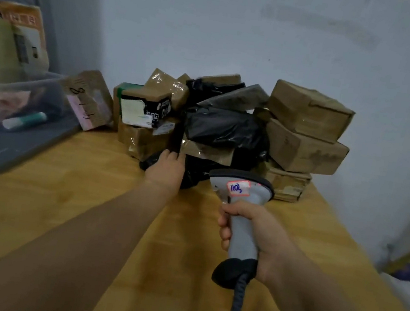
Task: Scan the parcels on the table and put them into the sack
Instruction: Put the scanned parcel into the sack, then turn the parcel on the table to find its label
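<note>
A heap of parcels, brown cardboard boxes [309, 109] and black plastic bags [225, 127], lies at the far side of the wooden table [83, 211] against the wall. My left hand [166, 168] reaches to the front of the heap, its fingers on a thin black parcel [178, 135] that stands upright among the boxes. My right hand [253, 234] grips the handle of a grey barcode scanner [243, 187], whose head, marked with a handwritten label, points toward the heap. No sack is in view.
A clear plastic bin [13, 110] with a marker and small items sits at the table's left. A labelled box [89, 100] leans beside it. The scanner's black cable [235, 309] runs down toward me. At the right the table edge drops to the floor.
</note>
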A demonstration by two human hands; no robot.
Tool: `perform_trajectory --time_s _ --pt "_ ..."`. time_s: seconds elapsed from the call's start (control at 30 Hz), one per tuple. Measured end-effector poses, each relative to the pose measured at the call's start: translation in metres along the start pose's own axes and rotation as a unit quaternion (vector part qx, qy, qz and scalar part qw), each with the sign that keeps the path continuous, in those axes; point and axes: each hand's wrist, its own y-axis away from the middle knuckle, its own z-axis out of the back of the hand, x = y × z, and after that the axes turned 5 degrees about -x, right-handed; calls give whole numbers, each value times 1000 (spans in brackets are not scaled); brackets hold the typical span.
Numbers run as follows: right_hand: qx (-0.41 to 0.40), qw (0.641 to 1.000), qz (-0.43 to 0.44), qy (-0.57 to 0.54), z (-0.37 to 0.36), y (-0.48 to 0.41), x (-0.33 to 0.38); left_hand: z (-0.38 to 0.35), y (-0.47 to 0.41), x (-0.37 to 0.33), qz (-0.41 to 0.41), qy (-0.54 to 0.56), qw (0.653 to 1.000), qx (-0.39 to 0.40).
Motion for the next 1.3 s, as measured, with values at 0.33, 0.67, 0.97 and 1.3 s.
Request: perform_trajectory --time_s 0.33,0.67,0.97,1.3 --pt "16 1000 -14 15 -4 27 -12 40 37 26 -34 -21 994 103" --pt "40 997 -49 44 -8 110 -55 98 179 75 -40 62 992 107" --pt "62 997 -32 29 -19 156 -67 151 232 92 232 613 753 68" --pt "45 997 3 64 -24 171 -72 157 276 113 283 831 468 100"
